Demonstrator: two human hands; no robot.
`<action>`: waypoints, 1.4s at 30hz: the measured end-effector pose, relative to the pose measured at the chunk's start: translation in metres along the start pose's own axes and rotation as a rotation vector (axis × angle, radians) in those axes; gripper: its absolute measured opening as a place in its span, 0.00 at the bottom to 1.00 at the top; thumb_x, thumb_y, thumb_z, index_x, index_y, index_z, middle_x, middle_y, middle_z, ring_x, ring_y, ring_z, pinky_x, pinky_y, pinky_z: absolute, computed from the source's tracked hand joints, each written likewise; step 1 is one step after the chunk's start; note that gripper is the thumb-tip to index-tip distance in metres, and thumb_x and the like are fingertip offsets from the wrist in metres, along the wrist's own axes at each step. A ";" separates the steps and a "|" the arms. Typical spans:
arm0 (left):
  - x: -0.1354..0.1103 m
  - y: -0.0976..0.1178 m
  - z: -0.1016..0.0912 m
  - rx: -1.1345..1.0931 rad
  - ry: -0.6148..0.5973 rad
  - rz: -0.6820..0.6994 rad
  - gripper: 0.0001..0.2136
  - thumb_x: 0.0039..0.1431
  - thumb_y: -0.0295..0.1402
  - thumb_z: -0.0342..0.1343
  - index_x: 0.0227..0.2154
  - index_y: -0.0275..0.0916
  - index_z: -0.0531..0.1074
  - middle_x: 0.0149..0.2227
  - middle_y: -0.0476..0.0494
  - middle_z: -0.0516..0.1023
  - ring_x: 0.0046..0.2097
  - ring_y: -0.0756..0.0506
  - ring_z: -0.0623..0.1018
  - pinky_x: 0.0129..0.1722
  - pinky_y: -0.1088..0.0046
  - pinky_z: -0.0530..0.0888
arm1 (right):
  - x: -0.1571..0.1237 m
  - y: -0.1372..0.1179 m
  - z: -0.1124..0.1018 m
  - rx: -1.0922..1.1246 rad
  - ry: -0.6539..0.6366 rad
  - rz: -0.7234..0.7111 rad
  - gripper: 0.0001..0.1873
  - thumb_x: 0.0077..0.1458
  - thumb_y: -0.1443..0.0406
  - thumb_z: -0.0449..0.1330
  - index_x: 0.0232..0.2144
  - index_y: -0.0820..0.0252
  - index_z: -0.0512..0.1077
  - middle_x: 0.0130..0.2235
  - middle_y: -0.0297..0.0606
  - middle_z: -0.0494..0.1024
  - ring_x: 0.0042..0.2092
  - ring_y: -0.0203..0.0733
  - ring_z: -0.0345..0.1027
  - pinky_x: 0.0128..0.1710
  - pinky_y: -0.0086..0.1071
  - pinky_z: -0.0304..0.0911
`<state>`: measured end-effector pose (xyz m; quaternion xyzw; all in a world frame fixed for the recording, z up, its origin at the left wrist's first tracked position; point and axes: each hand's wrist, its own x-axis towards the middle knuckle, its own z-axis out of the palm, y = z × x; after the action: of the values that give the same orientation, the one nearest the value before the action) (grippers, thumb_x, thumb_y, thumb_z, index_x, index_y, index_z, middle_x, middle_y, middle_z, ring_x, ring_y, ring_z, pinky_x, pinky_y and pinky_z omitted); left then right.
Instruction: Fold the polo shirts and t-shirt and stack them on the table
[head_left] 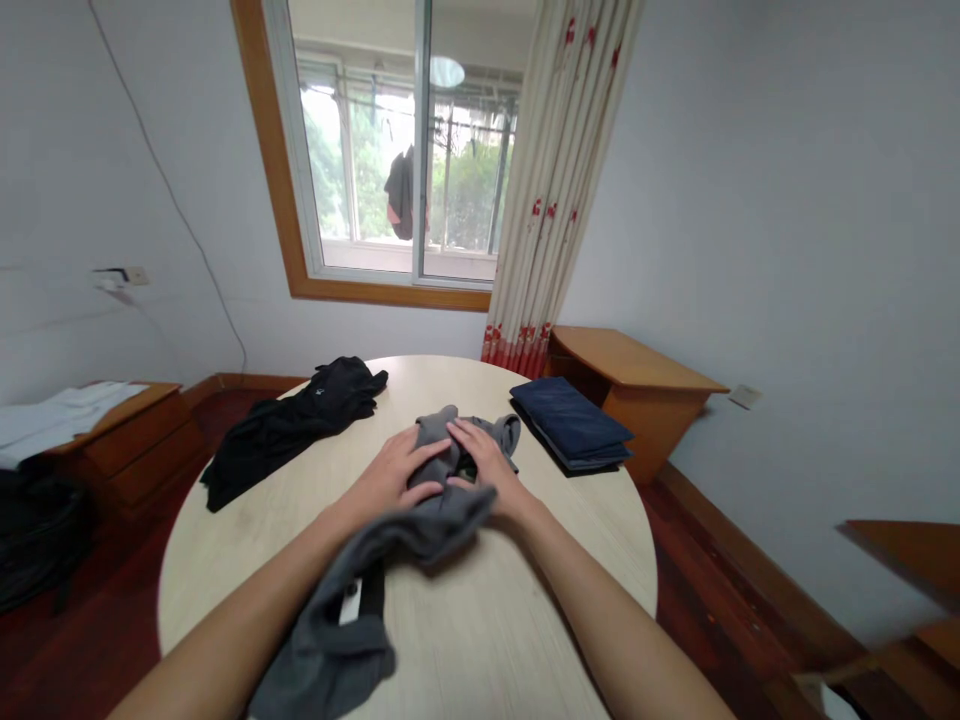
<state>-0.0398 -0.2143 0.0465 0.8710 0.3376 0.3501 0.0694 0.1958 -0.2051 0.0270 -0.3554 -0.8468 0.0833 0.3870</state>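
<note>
A crumpled grey garment lies across the middle of the round table, and its lower end hangs toward me beside my left forearm. A black strip with a white patch shows at the garment's near part. My left hand grips the bunched cloth from the left, with thumb and fingers bent around it. From the right, my right hand holds the same bunch, fingers over the top and thumb toward the middle. The two hands are close together. Folds hide parts of the garment, so its exact kind is unclear.
On the round table, a black garment lies at the left and folded dark blue clothes at the right. Behind stands a wooden desk near the curtain. A low cabinet with papers is on the left.
</note>
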 end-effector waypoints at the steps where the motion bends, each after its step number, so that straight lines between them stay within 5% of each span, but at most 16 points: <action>1: -0.003 -0.001 0.000 0.003 -0.008 0.014 0.25 0.62 0.46 0.57 0.60 0.46 0.68 0.62 0.38 0.68 0.64 0.35 0.66 0.63 0.50 0.63 | 0.000 -0.003 0.002 0.027 -0.046 -0.016 0.41 0.51 0.62 0.67 0.66 0.55 0.59 0.66 0.49 0.61 0.66 0.53 0.55 0.66 0.52 0.51; 7: -0.009 -0.021 -0.004 -0.029 0.013 -0.055 0.22 0.66 0.43 0.52 0.59 0.40 0.69 0.60 0.33 0.70 0.61 0.36 0.70 0.63 0.52 0.65 | -0.002 -0.008 0.008 0.040 -0.176 0.018 0.34 0.52 0.66 0.67 0.61 0.57 0.66 0.57 0.47 0.73 0.58 0.51 0.66 0.60 0.48 0.59; 14: -0.007 -0.006 -0.004 -0.355 -0.045 -0.122 0.34 0.64 0.52 0.52 0.67 0.38 0.57 0.67 0.34 0.61 0.67 0.35 0.63 0.66 0.55 0.60 | -0.004 -0.016 0.023 -0.026 -0.179 0.005 0.53 0.49 0.70 0.64 0.71 0.57 0.42 0.63 0.50 0.65 0.60 0.53 0.63 0.59 0.46 0.61; 20: -0.008 0.001 -0.002 -0.452 -0.238 -0.112 0.43 0.60 0.57 0.54 0.70 0.37 0.48 0.71 0.33 0.53 0.70 0.34 0.56 0.68 0.54 0.54 | 0.001 -0.021 0.022 -0.129 -0.063 0.155 0.30 0.53 0.67 0.61 0.59 0.60 0.67 0.44 0.43 0.79 0.43 0.47 0.72 0.45 0.38 0.65; 24: -0.010 0.001 0.001 -0.423 -0.303 -0.105 0.46 0.58 0.56 0.57 0.71 0.39 0.45 0.70 0.33 0.54 0.69 0.34 0.58 0.68 0.54 0.56 | 0.002 -0.024 0.020 -0.240 -0.050 0.159 0.22 0.52 0.68 0.60 0.51 0.62 0.72 0.36 0.40 0.79 0.38 0.45 0.71 0.40 0.34 0.62; 34: -0.010 0.000 0.003 -0.403 -0.223 -0.123 0.45 0.58 0.56 0.57 0.70 0.37 0.48 0.69 0.31 0.57 0.68 0.33 0.61 0.67 0.54 0.58 | 0.003 -0.024 0.020 -0.327 0.048 -0.021 0.03 0.54 0.68 0.56 0.29 0.59 0.70 0.27 0.35 0.74 0.29 0.39 0.65 0.33 0.30 0.54; 39: -0.009 -0.001 0.000 -0.428 -0.150 -0.066 0.40 0.60 0.58 0.53 0.67 0.37 0.58 0.66 0.32 0.63 0.66 0.34 0.64 0.66 0.55 0.59 | 0.001 -0.037 0.018 -0.250 0.106 -0.148 0.11 0.56 0.65 0.54 0.22 0.57 0.63 0.23 0.32 0.68 0.26 0.36 0.59 0.31 0.31 0.52; 42: -0.007 -0.001 -0.007 -0.455 -0.091 -0.077 0.36 0.61 0.60 0.48 0.62 0.36 0.66 0.60 0.33 0.72 0.60 0.34 0.72 0.61 0.56 0.66 | 0.003 -0.028 0.015 -0.199 0.191 -0.081 0.15 0.58 0.62 0.52 0.20 0.56 0.61 0.21 0.32 0.66 0.24 0.36 0.57 0.30 0.31 0.52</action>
<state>-0.0484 -0.2186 0.0473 0.8344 0.2793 0.3747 0.2923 0.1686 -0.2215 0.0301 -0.3640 -0.8238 -0.0510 0.4315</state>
